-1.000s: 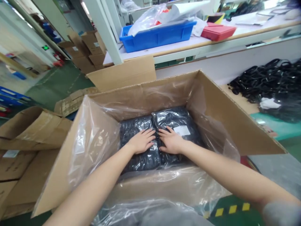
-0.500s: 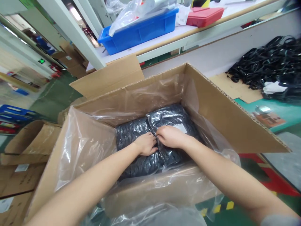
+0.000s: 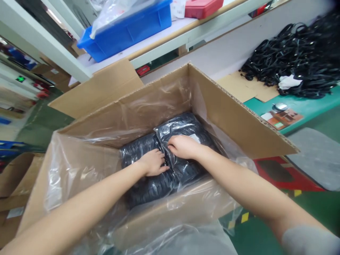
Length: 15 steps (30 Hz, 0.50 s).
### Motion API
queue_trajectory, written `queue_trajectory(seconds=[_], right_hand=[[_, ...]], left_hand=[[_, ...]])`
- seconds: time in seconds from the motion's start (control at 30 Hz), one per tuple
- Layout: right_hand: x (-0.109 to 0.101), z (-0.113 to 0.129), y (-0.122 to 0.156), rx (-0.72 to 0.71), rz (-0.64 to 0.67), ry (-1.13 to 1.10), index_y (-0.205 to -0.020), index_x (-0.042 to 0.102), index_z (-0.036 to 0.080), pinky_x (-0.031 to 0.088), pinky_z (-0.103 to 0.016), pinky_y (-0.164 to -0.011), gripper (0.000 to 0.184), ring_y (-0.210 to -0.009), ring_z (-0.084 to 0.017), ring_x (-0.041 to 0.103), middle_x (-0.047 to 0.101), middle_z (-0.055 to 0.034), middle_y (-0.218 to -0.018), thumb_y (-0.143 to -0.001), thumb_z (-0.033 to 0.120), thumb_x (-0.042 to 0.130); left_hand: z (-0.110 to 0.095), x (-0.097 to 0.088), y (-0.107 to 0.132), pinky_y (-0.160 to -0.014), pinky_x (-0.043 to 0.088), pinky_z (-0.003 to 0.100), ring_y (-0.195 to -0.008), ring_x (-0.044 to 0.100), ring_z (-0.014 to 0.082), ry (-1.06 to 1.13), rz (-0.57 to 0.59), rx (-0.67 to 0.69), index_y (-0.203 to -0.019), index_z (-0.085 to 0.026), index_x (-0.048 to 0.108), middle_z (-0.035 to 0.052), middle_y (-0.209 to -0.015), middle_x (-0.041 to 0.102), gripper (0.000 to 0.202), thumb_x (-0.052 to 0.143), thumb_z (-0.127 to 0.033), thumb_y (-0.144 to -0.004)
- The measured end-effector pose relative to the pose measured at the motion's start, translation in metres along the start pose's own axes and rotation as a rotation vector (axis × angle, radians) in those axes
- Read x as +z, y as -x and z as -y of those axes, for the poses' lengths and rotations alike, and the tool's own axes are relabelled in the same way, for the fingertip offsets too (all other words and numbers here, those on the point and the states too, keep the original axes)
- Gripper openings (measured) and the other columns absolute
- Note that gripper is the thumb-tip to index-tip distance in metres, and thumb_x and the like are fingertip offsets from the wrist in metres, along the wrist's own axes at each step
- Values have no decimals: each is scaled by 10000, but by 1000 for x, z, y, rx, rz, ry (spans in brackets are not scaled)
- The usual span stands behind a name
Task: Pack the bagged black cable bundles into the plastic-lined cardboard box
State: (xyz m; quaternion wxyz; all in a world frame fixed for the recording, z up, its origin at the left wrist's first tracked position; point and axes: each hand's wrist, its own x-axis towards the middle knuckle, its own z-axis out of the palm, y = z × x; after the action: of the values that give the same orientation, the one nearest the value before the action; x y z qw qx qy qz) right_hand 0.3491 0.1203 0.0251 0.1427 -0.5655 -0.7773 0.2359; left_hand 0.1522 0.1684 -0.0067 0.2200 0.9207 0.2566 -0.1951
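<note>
Two clear plastic bags packed with black items lie side by side in a cardboard box (image 3: 225, 102) lined with a clear plastic liner (image 3: 87, 156). My left hand (image 3: 154, 162) rests on the left bag (image 3: 140, 145), fingers curled at the seam between the two bags. Just across the seam, my right hand (image 3: 182, 146) pinches the edge of the right bag (image 3: 186, 124), which carries a white label (image 3: 195, 138). What the left fingertips hold, if anything, is hidden.
A bench behind bears a blue bin (image 3: 127, 33) and a red case (image 3: 203, 7). Black cables (image 3: 289, 60) are heaped on the green table (image 3: 316, 106) at right. A grey stool seat (image 3: 316, 156) stands below it. Brown cartons (image 3: 18, 177) sit at left; box flaps stick outward.
The view has shifted, so the box appears further left. My right hand has lifted slightly away from my left, drawing the right bag's edge with it; the gap between the hands is wider.
</note>
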Motion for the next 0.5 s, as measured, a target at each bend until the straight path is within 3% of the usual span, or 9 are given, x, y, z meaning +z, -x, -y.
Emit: queue_trajectory(seconds=[0.1,0.2,0.33,0.43,0.5], right_hand=[[-3,-2,0,33,-38,-17,-937,695,155,469,-308,-797,246,-933,-252,676,714,-120,-1033,-942,245,466],[-5,-1,0,60,-82,-40,-928,695,152,476,-318,-794,241,-920,-258,678,714,-121,-1008,-940,244,472],[-6,4,0,63,-133,-72,-1009,688,163,485,-321,-827,253,-964,-249,668,706,-102,-1063,-949,238,454],[-4,7,0,67,-197,-136,-1053,682,164,486,-319,-867,258,-1002,-237,658,706,-90,-1089,-949,233,456],[-2,6,-1,91,-236,-195,-1039,692,158,485,-327,-891,245,-998,-237,661,716,-91,-1069,-929,228,484]], left_hand=[[-16,10,-12,-1072,281,533,-1097,575,411,212,-61,-155,-731,-165,700,190,-941,710,194,659,-347,-679],[-41,25,-19,-1129,237,515,-1238,499,406,495,-195,-338,-940,-145,701,203,-1101,688,297,655,-251,-667],[-61,31,-27,-1001,454,441,-1159,601,301,995,-388,-571,-1253,-139,561,179,-1230,647,440,370,-309,-895],[-66,31,-37,-911,530,444,-1073,657,299,1389,-504,-697,-1243,-105,557,194,-1163,677,556,184,-406,-960],[-69,32,-41,-946,517,463,-1158,614,325,1640,-600,-737,-1254,-111,555,195,-1218,656,598,225,-512,-956]])
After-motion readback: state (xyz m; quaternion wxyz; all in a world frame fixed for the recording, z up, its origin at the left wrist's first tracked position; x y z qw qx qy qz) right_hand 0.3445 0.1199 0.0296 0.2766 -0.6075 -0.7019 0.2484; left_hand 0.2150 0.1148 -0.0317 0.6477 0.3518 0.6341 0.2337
